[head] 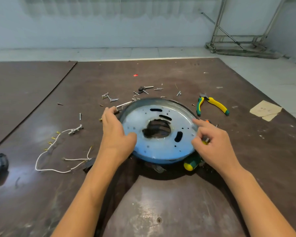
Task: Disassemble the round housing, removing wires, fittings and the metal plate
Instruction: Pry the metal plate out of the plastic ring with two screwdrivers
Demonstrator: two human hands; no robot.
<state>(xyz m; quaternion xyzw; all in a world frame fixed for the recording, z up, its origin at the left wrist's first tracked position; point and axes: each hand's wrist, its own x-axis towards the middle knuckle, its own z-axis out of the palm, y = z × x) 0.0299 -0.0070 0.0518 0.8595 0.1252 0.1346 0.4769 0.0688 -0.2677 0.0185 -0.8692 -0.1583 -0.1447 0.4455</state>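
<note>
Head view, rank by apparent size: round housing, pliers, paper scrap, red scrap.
1. round housing
2. pliers and paper scrap: look alike, not ranked
3. red scrap, tiny and farthest

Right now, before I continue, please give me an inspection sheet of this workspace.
Surface: brown board, scuffed, pale stains.
Job's things: round housing with blue metal plate seated inside; pliers behind; screwdriver at near rim.
Clutter: loose screws, paper scrap.
Hands: left hand holds housing rim; right hand touches plate with index finger, grip unclear.
Cables: white wire lying left, detached.
Surroundings: tiled floor, metal frame far right.
</note>
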